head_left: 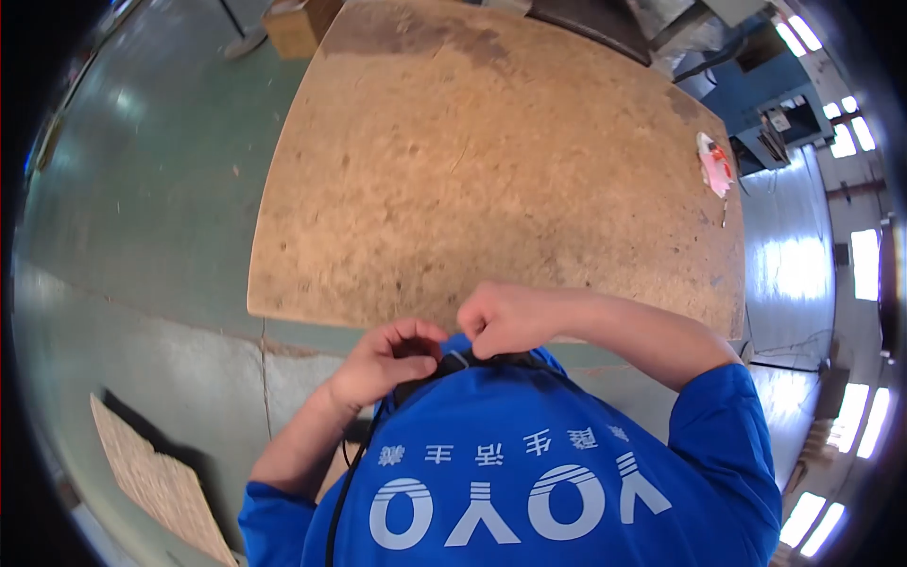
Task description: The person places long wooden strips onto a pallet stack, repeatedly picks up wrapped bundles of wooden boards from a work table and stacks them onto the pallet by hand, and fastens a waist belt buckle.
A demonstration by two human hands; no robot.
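Note:
Both hands are at the front of my waist, just short of the table's near edge. My left hand (389, 357) has its fingers and thumb curled round part of a black waist strap (455, 363). Closed like a fist, my right hand (510, 317) grips the same black strap from the other side; its fingertips are partly hidden. A small light-coloured edge shows on the strap between the hands. The blue shirt (510, 416) with white lettering bulges just below it. From the left side of the strap a thin black cord (342, 491) runs down along the shirt.
Ahead is a worn wooden table (453, 170). A pink and white packet (715, 165) with red parts lies near its right edge. A cardboard box (298, 28) stands beyond the far left corner. On the floor at lower left is a wooden board (156, 477). Blue machinery (756, 94) stands at right.

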